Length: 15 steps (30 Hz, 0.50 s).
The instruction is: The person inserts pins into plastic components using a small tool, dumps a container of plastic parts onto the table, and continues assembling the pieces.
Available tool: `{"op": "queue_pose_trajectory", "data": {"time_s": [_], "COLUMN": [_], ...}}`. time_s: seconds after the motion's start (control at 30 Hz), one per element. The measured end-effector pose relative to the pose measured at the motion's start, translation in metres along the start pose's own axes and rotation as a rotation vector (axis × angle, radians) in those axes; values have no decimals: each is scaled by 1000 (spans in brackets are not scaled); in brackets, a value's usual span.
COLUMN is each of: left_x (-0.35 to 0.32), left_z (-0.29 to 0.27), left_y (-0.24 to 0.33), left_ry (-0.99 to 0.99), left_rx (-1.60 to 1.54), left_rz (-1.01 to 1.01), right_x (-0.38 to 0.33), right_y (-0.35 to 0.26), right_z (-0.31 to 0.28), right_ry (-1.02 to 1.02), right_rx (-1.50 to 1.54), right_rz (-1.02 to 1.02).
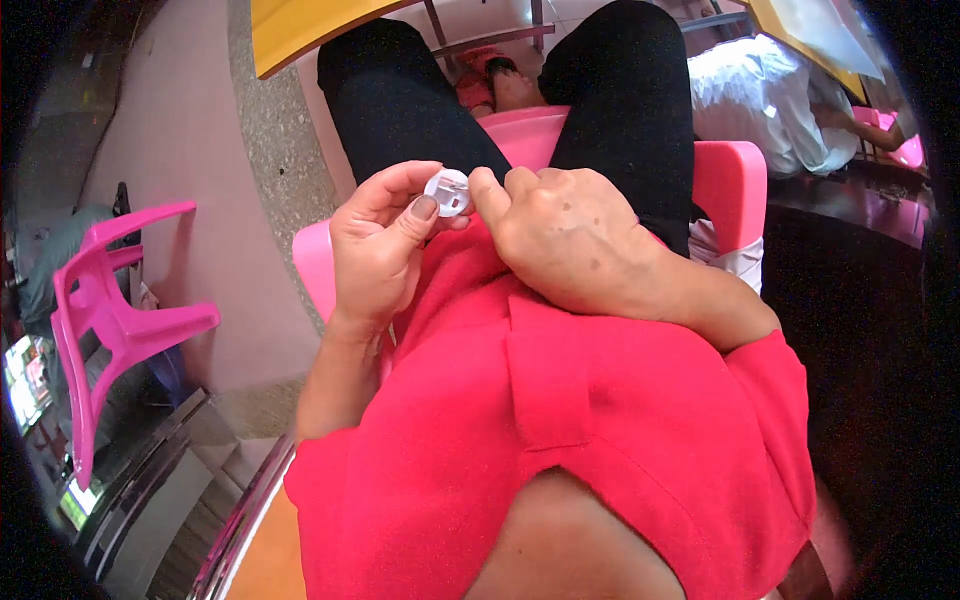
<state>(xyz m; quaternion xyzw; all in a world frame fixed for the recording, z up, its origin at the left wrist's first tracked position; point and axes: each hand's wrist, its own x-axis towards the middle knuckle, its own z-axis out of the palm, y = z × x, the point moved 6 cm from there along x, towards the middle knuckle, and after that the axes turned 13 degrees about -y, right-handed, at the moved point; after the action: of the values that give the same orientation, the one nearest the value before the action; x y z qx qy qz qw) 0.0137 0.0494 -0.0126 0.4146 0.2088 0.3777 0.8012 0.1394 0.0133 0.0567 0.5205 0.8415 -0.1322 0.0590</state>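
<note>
- Red shirt [600,420] fills 6 o'clock.
- We pinch small white plastic cap [448,192] with left hand [380,250] and right hand [560,235] fingertips.
- Cap looks seated; progress unclear.
- Pink chair [110,310] at 9 o'clock.

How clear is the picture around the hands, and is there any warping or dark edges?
Head view: the left hand, right hand and small white plastic piece between them are fairly sharp and evenly lit; the fisheye lens bends the pink chair and blackens the corners.
</note>
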Motion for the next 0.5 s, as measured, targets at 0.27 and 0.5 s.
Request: {"op": "queue_pose_trajectory", "data": {"time_s": [0.27, 0.5], "left_x": [1, -1], "left_z": [-3, -5], "left_y": [-1, -1], "left_ry": [11, -2], "left_rx": [-14, -4], "left_rz": [-19, -4], "right_x": [-3, -2], "right_y": [1, -3], "right_z": [-4, -4], "right_ry": [67, 93], "right_rx": [12, -101], "right_rz": [3, 2]}}
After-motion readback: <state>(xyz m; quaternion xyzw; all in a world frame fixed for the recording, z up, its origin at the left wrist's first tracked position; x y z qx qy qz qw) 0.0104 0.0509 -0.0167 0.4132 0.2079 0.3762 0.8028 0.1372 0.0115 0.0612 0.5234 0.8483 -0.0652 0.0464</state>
